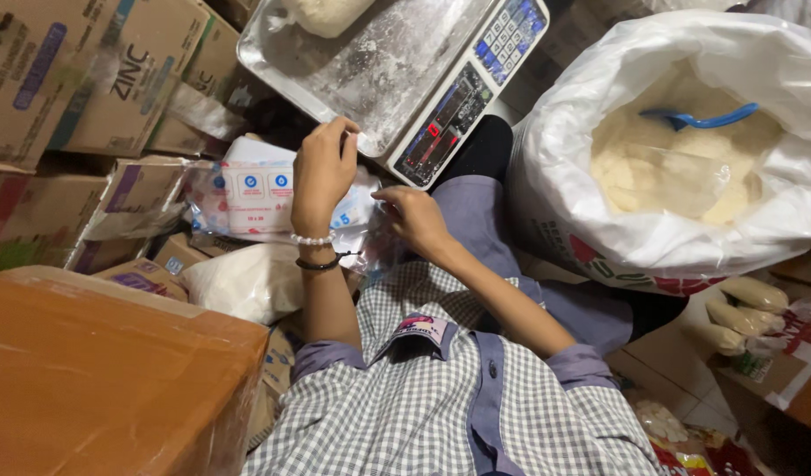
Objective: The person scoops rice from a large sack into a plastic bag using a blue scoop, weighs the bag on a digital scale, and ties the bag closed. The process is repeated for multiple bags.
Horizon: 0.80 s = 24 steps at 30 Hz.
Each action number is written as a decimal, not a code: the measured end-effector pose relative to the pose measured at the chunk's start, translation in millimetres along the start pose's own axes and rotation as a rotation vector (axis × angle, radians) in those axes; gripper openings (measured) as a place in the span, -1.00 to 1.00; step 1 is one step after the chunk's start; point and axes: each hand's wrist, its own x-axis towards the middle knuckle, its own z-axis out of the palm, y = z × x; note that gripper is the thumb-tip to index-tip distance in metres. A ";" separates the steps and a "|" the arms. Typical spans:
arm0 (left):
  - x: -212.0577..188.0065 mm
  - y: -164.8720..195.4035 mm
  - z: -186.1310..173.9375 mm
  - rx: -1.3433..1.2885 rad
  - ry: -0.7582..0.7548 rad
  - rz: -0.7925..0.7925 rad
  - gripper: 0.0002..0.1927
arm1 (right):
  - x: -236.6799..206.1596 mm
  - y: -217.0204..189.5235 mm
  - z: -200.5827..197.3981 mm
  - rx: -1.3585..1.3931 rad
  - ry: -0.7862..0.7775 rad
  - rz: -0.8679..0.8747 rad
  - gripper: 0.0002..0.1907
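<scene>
My left hand [321,172], with a bead bracelet and a black band at the wrist, is raised with its fingertips pinched together just below the scale's edge. My right hand [414,219] is beside it, fingers closed on a thin clear plastic bag [376,240] that hangs between the two hands over my lap. Under the hands lies a pack of plastic bags [246,196] with blue printed labels. How much of the clear bag my left hand grips is hard to see.
A digital weighing scale [449,115] with a dusty metal tray [370,62] carries a bag of white powder [321,13]. A big white sack [564,176] of pale flour holds a blue scoop [701,117]. Cardboard boxes [88,79] stand at the left, and a brown box [105,379] is close by. A filled white bag [242,282] lies by my left arm.
</scene>
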 end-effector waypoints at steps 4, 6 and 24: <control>-1.3 -16.9 10.6 0.037 -0.129 -0.105 -0.81 | 6.4 8.6 12.9 -0.341 0.051 -0.465 -0.57; -1.9 -23.7 15.7 0.028 -0.147 -0.123 -0.78 | 12.3 14.3 17.2 -0.520 0.066 -0.645 -0.54; -0.4 -38.5 30.4 0.019 -0.274 -0.099 -0.63 | 33.9 7.4 -32.1 -0.124 -0.081 -0.496 -0.85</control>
